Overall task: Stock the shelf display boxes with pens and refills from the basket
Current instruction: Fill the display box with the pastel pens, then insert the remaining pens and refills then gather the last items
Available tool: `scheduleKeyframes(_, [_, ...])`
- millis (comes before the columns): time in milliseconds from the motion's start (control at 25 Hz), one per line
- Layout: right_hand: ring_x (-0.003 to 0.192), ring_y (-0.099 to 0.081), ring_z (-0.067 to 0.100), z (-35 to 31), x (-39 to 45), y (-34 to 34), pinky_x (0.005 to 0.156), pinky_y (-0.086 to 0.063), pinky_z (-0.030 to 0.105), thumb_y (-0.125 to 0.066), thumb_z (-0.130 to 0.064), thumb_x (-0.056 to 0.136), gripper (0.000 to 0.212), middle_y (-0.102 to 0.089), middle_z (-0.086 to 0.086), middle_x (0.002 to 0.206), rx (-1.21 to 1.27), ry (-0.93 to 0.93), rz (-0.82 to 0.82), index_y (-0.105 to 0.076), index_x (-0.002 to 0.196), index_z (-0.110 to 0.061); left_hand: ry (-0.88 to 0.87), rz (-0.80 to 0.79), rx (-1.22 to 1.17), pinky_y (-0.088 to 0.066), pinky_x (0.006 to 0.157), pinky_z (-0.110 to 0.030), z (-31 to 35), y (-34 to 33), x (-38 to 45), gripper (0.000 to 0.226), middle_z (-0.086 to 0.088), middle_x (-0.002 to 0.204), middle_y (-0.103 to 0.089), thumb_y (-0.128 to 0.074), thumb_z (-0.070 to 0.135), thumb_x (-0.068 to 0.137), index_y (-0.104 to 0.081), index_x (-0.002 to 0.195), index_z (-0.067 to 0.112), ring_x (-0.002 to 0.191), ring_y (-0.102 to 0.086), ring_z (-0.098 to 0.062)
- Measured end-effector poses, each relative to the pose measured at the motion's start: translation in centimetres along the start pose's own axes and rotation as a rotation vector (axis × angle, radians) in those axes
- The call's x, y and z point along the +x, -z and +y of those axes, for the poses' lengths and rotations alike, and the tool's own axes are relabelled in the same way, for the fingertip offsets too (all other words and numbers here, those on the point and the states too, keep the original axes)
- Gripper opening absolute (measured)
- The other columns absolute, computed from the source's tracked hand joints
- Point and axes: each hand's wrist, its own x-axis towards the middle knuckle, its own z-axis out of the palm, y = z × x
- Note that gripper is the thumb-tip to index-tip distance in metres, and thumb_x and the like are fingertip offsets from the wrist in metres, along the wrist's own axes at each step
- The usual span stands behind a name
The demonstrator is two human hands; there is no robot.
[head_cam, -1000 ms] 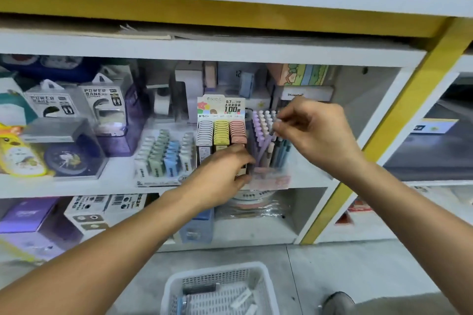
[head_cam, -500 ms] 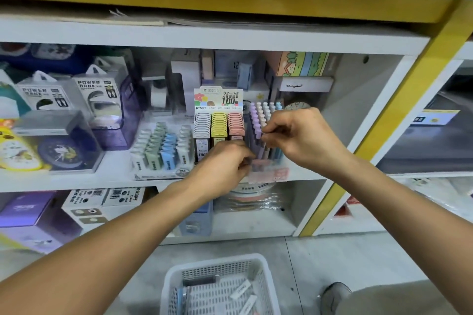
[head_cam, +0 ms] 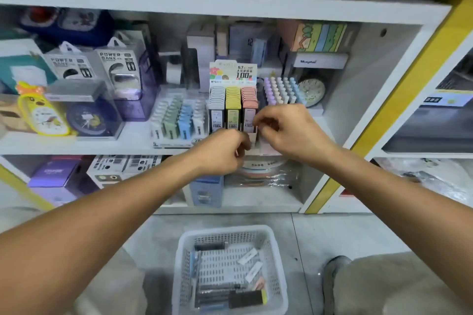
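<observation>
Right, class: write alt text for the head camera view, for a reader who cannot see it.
Two bare hands, the left hand and right hand, fingers curled, meet at the front of a lead refill display box on a white shop shelf, beside a box of pastel pens. On the floor below stands a white mesh basket holding pens and refill packs.

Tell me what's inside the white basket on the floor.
The white basket holds several dark pens along its near and left sides, a few white refill packs, and a black-and-yellow block. Whatever lies beneath the pens is hidden.
</observation>
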Motion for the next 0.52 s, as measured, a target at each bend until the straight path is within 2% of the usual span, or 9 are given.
scheduleKeyframes(120, [0.061, -0.066, 0.008, -1.2, -3.2, -6.1, 0.065, -0.054, 0.026, -0.059, -0.014, 0.087, 0.016, -0.075, 0.002, 0.08, 0.01, -0.128, -0.592, -0.075, 0.091, -0.016, 0.078, -0.349, 0.124, -0.054, 0.073, -0.031, -2.5, -2.4, -3.0, 0.026, -0.005, 0.09, -0.072, -0.062, 0.01, 0.079, -0.068, 0.104, 0.01, 0.083, -0.067, -0.022])
scheduleKeyframes(200, [0.058, -0.07, 0.009, -1.0, -5.8, -10.8, 0.063, -0.056, 0.024, -0.055, -0.011, 0.088, 0.018, -0.076, 0.007, 0.079, -0.009, -0.184, -0.906, -0.073, 0.091, -0.013, 0.153, -0.646, 0.177, -0.058, 0.072, -0.036, -4.8, -4.8, -5.1, 0.028, -0.004, 0.079, -0.072, -0.064, 0.013, 0.082, -0.064, 0.11, 0.008, 0.075, -0.069, -0.022])
scheduleKeyframes(280, [0.068, -0.074, 0.018, -0.2, -8.2, -14.9, 0.07, -0.06, 0.028, -0.056, -0.008, 0.088, 0.019, -0.076, 0.012, 0.089, -0.034, -0.239, -1.052, -0.074, 0.095, -0.008, 0.228, -0.832, 0.217, -0.058, 0.057, -0.032, -7.0, -7.3, -6.3, 0.02, -0.001, 0.062, -0.065, -0.065, 0.015, 0.084, -0.065, 0.1, 0.003, 0.057, -0.066, -0.019])
scheduleKeyframes(320, [0.075, -0.075, 0.021, 0.3, -9.5, -16.9, 0.075, -0.061, 0.031, -0.057, -0.008, 0.088, 0.019, -0.076, 0.013, 0.096, -0.063, -0.251, -1.092, -0.074, 0.098, -0.006, 0.254, -0.861, 0.227, -0.058, 0.054, -0.031, -8.0, -8.9, -6.7, 0.014, -0.002, 0.056, -0.063, -0.066, 0.015, 0.084, -0.065, 0.087, 0.002, 0.051, -0.064, -0.018])
scheduleKeyframes(360, [0.083, -0.074, 0.023, 0.8, -10.9, -18.8, 0.081, -0.06, 0.034, -0.059, -0.008, 0.089, 0.02, -0.074, 0.013, 0.103, -0.096, -0.25, -1.116, -0.073, 0.102, -0.004, 0.267, -0.86, 0.234, -0.059, 0.056, -0.033, -8.7, -10.6, -7.1, 0.018, -0.003, 0.053, -0.061, -0.067, 0.015, 0.083, -0.062, 0.072, 0.003, 0.049, -0.063, -0.019])
scheduleKeyframes(440, [0.103, -0.066, 0.027, 1.8, -13.9, -22.3, 0.091, -0.055, 0.038, -0.061, -0.01, 0.09, 0.024, -0.069, 0.013, 0.117, -0.157, -0.232, -1.153, -0.07, 0.112, -0.004, 0.283, -0.833, 0.215, -0.06, 0.064, -0.038, -10.0, -14.6, -7.8, 0.032, -0.004, 0.055, -0.058, -0.072, 0.017, 0.08, -0.051, 0.057, 0.01, 0.051, -0.06, -0.02])
scheduleKeyframes(520, [0.112, -0.061, 0.028, 3.0, -16.9, -25.0, 0.095, -0.052, 0.039, -0.06, -0.009, 0.091, 0.029, -0.064, 0.013, 0.124, -0.176, -0.252, -1.19, -0.065, 0.119, -0.004, 0.255, -0.841, 0.235, -0.055, 0.065, -0.037, -10.5, -19.1, -8.9, 0.032, -0.001, 0.064, -0.053, -0.075, 0.019, 0.078, -0.048, 0.062, 0.015, 0.063, -0.058, -0.02])
